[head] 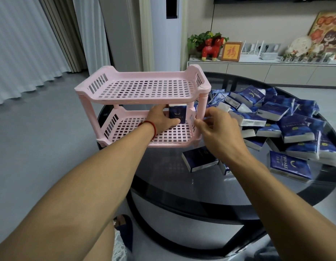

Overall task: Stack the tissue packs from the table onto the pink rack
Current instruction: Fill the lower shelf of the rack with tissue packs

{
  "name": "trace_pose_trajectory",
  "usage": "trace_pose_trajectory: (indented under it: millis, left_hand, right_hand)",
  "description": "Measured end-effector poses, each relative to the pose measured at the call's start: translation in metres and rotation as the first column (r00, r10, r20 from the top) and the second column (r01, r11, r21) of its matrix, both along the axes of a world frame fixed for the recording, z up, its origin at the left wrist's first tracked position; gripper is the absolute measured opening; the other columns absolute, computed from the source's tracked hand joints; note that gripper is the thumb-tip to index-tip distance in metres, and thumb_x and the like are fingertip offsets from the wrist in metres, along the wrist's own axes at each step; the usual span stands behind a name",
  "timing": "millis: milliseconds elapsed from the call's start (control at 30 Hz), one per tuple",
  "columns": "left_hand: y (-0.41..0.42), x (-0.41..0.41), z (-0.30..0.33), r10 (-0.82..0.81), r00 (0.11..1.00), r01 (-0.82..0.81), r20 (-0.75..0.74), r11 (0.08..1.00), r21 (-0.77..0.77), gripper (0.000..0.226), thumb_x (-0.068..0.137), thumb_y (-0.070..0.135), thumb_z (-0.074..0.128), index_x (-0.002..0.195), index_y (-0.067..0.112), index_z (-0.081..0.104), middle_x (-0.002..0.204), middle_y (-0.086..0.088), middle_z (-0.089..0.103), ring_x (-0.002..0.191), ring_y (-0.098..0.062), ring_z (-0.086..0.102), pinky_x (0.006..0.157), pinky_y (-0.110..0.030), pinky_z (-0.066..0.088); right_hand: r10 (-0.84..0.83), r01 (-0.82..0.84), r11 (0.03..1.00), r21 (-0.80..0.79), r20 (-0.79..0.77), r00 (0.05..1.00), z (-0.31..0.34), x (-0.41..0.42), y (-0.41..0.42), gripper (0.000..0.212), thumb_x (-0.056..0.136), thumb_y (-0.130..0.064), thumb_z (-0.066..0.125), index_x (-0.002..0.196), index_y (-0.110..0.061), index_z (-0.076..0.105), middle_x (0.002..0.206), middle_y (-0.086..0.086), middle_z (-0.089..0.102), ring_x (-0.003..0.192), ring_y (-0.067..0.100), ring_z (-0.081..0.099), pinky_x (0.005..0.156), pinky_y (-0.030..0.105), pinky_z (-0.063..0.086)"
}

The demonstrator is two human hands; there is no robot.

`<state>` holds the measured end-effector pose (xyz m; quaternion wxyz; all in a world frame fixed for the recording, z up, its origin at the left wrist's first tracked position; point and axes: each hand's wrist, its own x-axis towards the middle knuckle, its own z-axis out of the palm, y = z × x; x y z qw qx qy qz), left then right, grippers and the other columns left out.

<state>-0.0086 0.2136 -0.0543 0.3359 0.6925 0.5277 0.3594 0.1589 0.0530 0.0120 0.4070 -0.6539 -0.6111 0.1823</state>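
Dark glass forms the round table (163, 178), which carries the pink rack (140, 87) at its left edge and a loose heap of blue tissue packs (287, 129) to the right, within easy reach. The right hand (218, 130) curls around the rack's near right post, likely to steady it, while the left hand (161, 119) grips one tissue pack (177, 112) upright on the lower shelf, apparently seating the first of the stack.

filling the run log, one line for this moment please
left hand holds blue tissue pack upright on pink plastic rack lower shelf | right hand grips rack corner post | top shelf bare

Even indoor light, glossy table (182, 185) reflections, wide-angle edge distortion
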Motion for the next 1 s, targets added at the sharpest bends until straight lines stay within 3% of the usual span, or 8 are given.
trace_pose_trajectory:
  millis: [167, 367, 567, 700, 767, 833, 933, 1000]
  left_hand:
    - [-0.003, -0.002, 0.001, -0.018, 1.000, 0.018, 0.003, 0.999, -0.027, 0.062, 0.056, 0.040, 0.086, 0.114, 0.029, 0.065, 0.106, 0.007, 0.075, 0.100, -0.016, 0.072, 0.090, -0.044, 0.061]
    - [-0.008, -0.002, 0.003, -0.017, 1.000, 0.018, 0.012, 0.999, -0.027, 0.063, 0.057, 0.037, 0.086, 0.116, 0.026, 0.065, 0.109, 0.005, 0.074, 0.103, -0.019, 0.072, 0.091, -0.047, 0.061]
    - [-0.015, -0.003, 0.009, -0.002, 0.999, 0.001, -0.032, 0.999, -0.037, 0.062, 0.060, 0.035, 0.088, 0.117, 0.026, 0.064, 0.109, 0.004, 0.074, 0.102, -0.017, 0.071, 0.090, -0.044, 0.061]
    - [-0.011, -0.012, 0.007, 0.036, 0.999, -0.039, -0.028, 0.992, -0.120, 0.081, 0.049, 0.044, 0.088, 0.123, 0.027, 0.061, 0.106, 0.003, 0.076, 0.093, -0.015, 0.075, 0.082, -0.043, 0.064]
    - [-0.019, -0.013, 0.018, 0.069, 0.998, -0.068, -0.002, 0.977, -0.202, 0.097, 0.044, 0.042, 0.091, 0.133, 0.024, 0.056, 0.116, 0.000, 0.075, 0.099, -0.019, 0.075, 0.089, -0.046, 0.062]
    - [-0.036, -0.012, 0.034, 0.109, 0.991, -0.125, -0.081, 0.967, -0.224, 0.091, 0.062, 0.030, 0.092, 0.143, 0.022, 0.050, 0.130, 0.000, 0.067, 0.111, -0.019, 0.068, 0.097, -0.038, 0.057]
    - [-0.074, -0.014, 0.053, 0.147, 0.946, -0.200, -0.288, 0.966, -0.165, 0.068, 0.087, 0.013, 0.076, 0.148, 0.018, 0.046, 0.135, -0.001, 0.056, 0.095, -0.017, 0.065, 0.072, -0.024, 0.055]
    - [-0.106, -0.017, 0.064, 0.091, 0.899, -0.142, -0.428, 0.986, -0.088, 0.066, 0.091, 0.013, 0.070, 0.150, 0.015, 0.043, 0.137, -0.006, 0.052, 0.097, -0.018, 0.062, 0.078, -0.026, 0.057]
  right_hand:
    - [0.002, -0.002, 1.000, -0.005, 0.001, 1.000, -0.001, 0.000, 0.000, 0.017, 0.099, -0.026, 0.064, 0.113, -0.017, 0.067, 0.110, 0.000, 0.074, 0.095, 0.017, 0.069, 0.085, 0.046, 0.060]
    - [-0.012, 0.011, 1.000, 0.022, 0.033, 0.999, -0.002, 0.001, -0.001, 0.016, 0.098, -0.027, 0.065, 0.110, -0.017, 0.069, 0.104, -0.002, 0.075, 0.092, 0.016, 0.069, 0.084, 0.043, 0.059]
    - [0.009, -0.009, 1.000, 0.022, 0.023, 1.000, -0.005, 0.003, -0.001, 0.016, 0.099, -0.027, 0.065, 0.113, -0.020, 0.067, 0.105, -0.005, 0.073, 0.088, 0.010, 0.068, 0.077, 0.030, 0.057]
    - [0.036, -0.036, 0.999, -0.001, -0.001, 0.999, -0.006, 0.005, -0.002, 0.016, 0.099, -0.027, 0.065, 0.113, -0.022, 0.066, 0.107, -0.006, 0.074, 0.092, 0.009, 0.068, 0.082, 0.036, 0.060]
    - [0.032, -0.032, 0.999, 0.015, -0.021, 0.999, -0.002, 0.008, -0.005, 0.014, 0.098, -0.025, 0.064, 0.112, -0.022, 0.068, 0.103, -0.009, 0.075, 0.093, 0.008, 0.069, 0.085, 0.038, 0.061]
    - [-0.025, 0.024, 0.997, 0.067, 0.011, 1.000, 0.003, 0.014, -0.011, 0.014, 0.097, -0.022, 0.060, 0.108, -0.023, 0.069, 0.095, -0.011, 0.074, 0.090, 0.009, 0.069, 0.085, 0.039, 0.060]
    - [-0.081, 0.068, 0.994, 0.085, 0.156, 0.985, 0.007, 0.023, -0.027, 0.014, 0.094, -0.021, 0.059, 0.101, -0.024, 0.070, 0.093, -0.006, 0.073, 0.088, 0.019, 0.069, 0.082, 0.047, 0.059]
    - [-0.008, 0.010, 1.000, -0.006, 0.328, 0.945, 0.002, 0.023, -0.042, 0.012, 0.093, -0.026, 0.059, 0.098, -0.025, 0.070, 0.096, -0.002, 0.072, 0.090, 0.025, 0.068, 0.078, 0.049, 0.059]
